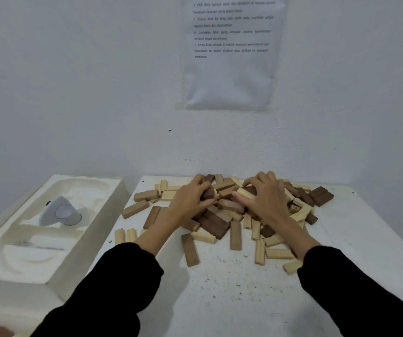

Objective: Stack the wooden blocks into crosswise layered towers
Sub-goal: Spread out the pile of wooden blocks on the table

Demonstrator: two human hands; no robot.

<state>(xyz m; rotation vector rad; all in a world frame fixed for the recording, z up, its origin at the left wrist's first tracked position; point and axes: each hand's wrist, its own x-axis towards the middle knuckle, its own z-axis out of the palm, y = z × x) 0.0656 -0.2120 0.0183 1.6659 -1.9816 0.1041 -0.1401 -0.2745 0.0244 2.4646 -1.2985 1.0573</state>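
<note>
Wooden blocks (235,235) lie heaped on the white table (232,300); no tower is begun. Left hand (190,199) fingers grip a dark block (207,195); right hand (267,199) fingers curl round a pale block (245,192). Step: gathering. The next move likely calls for a parallel base layer.

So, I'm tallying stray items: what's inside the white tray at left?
A grey-white device lies in the upper recess of the tray. Anything beneath it is covered; a faint streak lower down is unclear.

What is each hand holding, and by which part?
The left hand grips a dark block by its left end. The right hand curls over the pile of blocks; whether it grips one cannot be told.
</note>
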